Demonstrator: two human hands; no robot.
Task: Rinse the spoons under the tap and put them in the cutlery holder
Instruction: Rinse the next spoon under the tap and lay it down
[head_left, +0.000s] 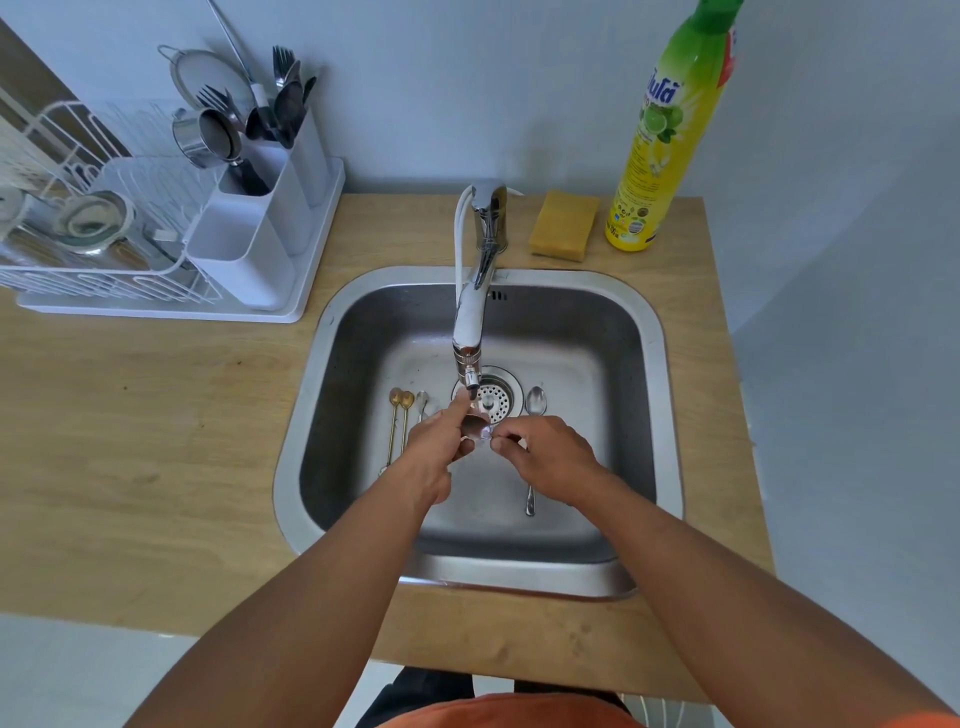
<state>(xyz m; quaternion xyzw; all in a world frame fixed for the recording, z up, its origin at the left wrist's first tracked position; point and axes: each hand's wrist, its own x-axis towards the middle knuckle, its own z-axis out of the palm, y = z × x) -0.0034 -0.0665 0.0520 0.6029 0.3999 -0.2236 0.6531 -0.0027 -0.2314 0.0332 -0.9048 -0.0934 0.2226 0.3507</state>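
From the head camera, five spoons show in the sink (655, 395). One spoon (475, 427) sits under the tap (470, 322), its bowl up, with the left hand (434, 452) clamped on it. The right hand (550, 457) pinches its fingertips together just beside that bowl; whether they touch it I cannot tell. Two gold spoons (397, 431) and one small silver spoon (422, 402) lie side by side on the basin floor toward its left wall. One larger silver spoon (535, 402) lies right of the drain, partly under the right hand.

The cutlery holder (249, 249) stands in the worktop's (156, 415) far left corner, with three white compartments. One sponge (563, 224) and one detergent bottle (662, 135) stand at the far edge; its label is not legible.
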